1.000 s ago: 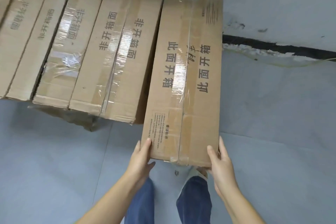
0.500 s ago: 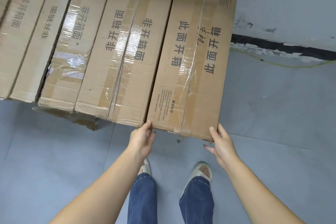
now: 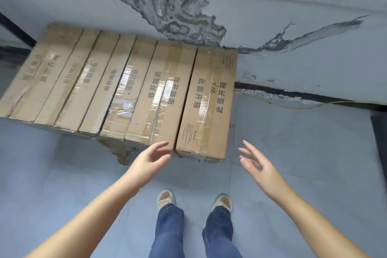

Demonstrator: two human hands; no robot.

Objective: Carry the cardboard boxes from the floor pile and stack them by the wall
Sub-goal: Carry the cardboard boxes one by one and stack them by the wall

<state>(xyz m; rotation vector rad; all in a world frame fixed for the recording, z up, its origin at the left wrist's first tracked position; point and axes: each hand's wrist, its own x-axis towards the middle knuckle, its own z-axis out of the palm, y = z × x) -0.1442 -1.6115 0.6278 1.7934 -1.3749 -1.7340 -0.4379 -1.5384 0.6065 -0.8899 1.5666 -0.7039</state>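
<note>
Both hands hold nothing: the left hand and right hand hover with relaxed, spread fingers just before the long brown taped cardboard box. It lies flat at the row's right end, long axis pointing toward the cracked grey wall.

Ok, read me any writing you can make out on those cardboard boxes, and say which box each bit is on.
"此面开箱", twice: rightmost box, on its top face.
"非开箱面", twice: second box from the right.
"非开箱面": narrow box further left.
Small print panels on the rightmost box: too small to read.
Leftmost boxes: too blurred to read.
</note>
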